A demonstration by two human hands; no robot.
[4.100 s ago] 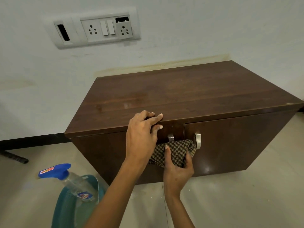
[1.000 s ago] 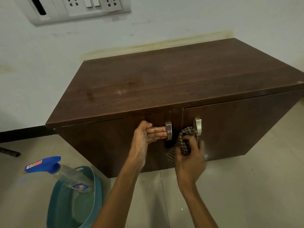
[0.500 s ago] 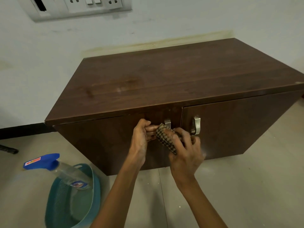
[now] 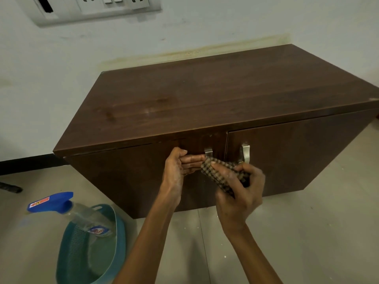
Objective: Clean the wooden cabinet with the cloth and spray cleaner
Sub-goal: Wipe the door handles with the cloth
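Observation:
A dark brown wooden cabinet (image 4: pixel 205 99) with two front doors and two metal handles stands on the floor against the wall. My right hand (image 4: pixel 240 193) grips a brown checked cloth (image 4: pixel 221 173) and presses it against the left door's handle (image 4: pixel 208 152), hiding its lower part. My left hand (image 4: pixel 176 171) lies against the left door, its fingers pointing right and touching the cloth's edge. The right door's handle (image 4: pixel 245 153) is uncovered. A spray cleaner bottle (image 4: pixel 67 210) with a blue trigger head leans in a basket at the lower left.
A teal plastic basket (image 4: pixel 119 238) sits on the tiled floor left of my arms. A white socket and switch panel (image 4: pixel 98 7) is on the wall above. A black skirting strip (image 4: pixel 26 162) runs along the wall's foot at the left.
My right hand has carried the cloth from the right door's handle leftward onto the left door's handle. My left hand has stayed on the left door.

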